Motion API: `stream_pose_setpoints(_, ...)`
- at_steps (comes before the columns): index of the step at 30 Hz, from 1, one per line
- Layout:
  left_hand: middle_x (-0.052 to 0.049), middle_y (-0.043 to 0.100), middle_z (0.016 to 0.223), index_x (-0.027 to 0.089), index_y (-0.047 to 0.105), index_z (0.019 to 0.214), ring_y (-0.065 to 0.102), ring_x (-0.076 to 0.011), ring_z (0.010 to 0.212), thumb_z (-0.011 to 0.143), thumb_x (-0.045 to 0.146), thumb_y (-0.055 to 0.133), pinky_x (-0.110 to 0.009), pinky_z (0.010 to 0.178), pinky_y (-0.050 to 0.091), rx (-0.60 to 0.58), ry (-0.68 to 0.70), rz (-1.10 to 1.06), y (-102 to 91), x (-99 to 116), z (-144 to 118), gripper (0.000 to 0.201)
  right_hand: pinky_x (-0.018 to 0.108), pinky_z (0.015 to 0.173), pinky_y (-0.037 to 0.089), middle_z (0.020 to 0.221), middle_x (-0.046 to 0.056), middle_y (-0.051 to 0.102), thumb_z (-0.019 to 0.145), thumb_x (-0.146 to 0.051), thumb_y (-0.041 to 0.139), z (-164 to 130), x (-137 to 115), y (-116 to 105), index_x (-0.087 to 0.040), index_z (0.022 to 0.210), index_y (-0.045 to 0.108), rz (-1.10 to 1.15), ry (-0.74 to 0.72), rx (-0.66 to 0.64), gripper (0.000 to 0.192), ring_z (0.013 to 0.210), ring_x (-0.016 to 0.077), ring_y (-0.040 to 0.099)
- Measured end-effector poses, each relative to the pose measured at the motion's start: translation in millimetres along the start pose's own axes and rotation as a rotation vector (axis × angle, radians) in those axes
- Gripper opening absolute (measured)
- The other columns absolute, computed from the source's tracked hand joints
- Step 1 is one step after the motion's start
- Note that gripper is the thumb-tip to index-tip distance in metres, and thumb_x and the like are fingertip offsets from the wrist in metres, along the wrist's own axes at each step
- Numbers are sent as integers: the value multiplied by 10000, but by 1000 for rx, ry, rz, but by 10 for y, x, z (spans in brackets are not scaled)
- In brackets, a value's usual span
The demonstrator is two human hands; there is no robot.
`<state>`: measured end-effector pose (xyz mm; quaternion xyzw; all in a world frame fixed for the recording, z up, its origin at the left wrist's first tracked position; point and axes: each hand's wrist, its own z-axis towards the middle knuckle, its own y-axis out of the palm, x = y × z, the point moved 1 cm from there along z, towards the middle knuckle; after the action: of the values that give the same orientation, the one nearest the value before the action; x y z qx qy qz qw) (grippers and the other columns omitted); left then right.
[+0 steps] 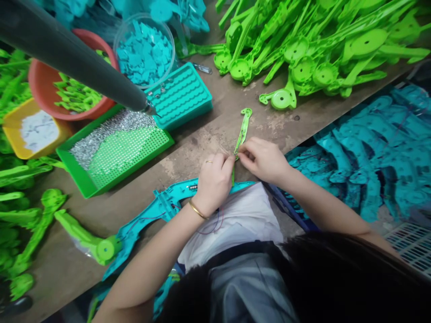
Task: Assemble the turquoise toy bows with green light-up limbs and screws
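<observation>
A thin green plastic strip stands on the wooden bench, its rounded end pointing away from me. My left hand pinches its lower part, with a ring on one finger and a gold bangle at the wrist. My right hand meets it from the right, fingertips closed on the same lower end. A long teal plastic shell with thin red and blue wires lies just below my left wrist, at the bench's near edge.
A green tray holds small metal screws beside a teal grid tray. A grey tool with a metal tip hangs over them. Behind stand a red bowl, a yellow box and a clear tub of teal bits. Green parts pile far right; teal shells fill a bin.
</observation>
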<state>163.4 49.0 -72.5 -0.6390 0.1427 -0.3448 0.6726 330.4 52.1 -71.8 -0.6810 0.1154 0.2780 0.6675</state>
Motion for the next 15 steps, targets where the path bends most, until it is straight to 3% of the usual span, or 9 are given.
stream_pose_setpoints(4,-114,630,914,128,625,1110,546,-221,825,951,181,374,-343,731,431,27,20,62,9,8,-10,303,289,656,409,806,64,643,871,-215,517,31,-53,-18,-171,823,627,-57,54,-54,128,714,184,577)
stream_pose_setpoints(15,-134,619,913,90,625,1099,541,-240,834,929,147,391,-353,749,447,2,38,43,19,24,-13,295,314,679,399,877,102,684,918,-187,472,37,-111,-41,-145,887,655,-240,-42,-197,190,825,224,618)
